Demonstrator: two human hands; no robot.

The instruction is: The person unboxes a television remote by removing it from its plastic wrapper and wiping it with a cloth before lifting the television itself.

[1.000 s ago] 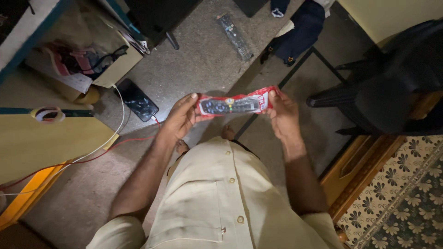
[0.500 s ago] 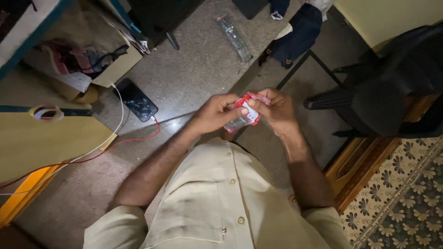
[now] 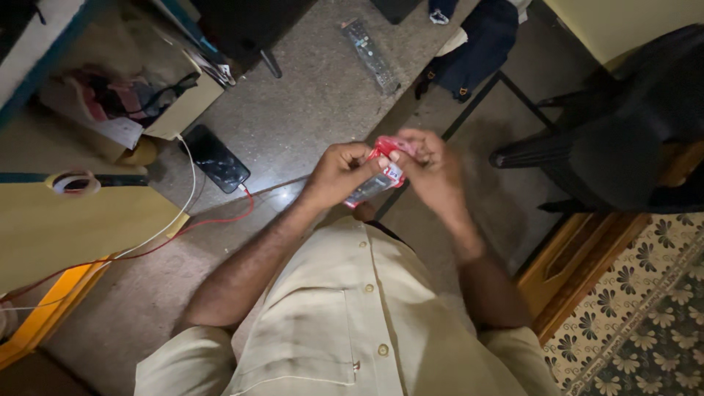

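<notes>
I hold a dark remote control in a red and clear plastic wrapper [image 3: 380, 174] in front of my chest, pointing away and down. My left hand [image 3: 337, 172] grips its left side with the fingers curled over the top. My right hand [image 3: 429, 165] pinches the red end of the wrapper at the top. Both hands are close together and hide most of the remote. A second remote control [image 3: 372, 55] lies on the stone floor farther ahead.
A phone [image 3: 215, 158] lies on the floor, plugged into a red cable [image 3: 220, 220]. A cardboard box [image 3: 132, 95] of odds and ends sits at the left, with a tape roll [image 3: 73, 182] on a yellow board. Dark clothing [image 3: 477, 44] and a black chair [image 3: 623, 132] are at the right.
A second ago I held the wrapped remote stretched sideways between both hands. I turned it end-on and brought my hands together at its top end, fingers working the red wrapper.
</notes>
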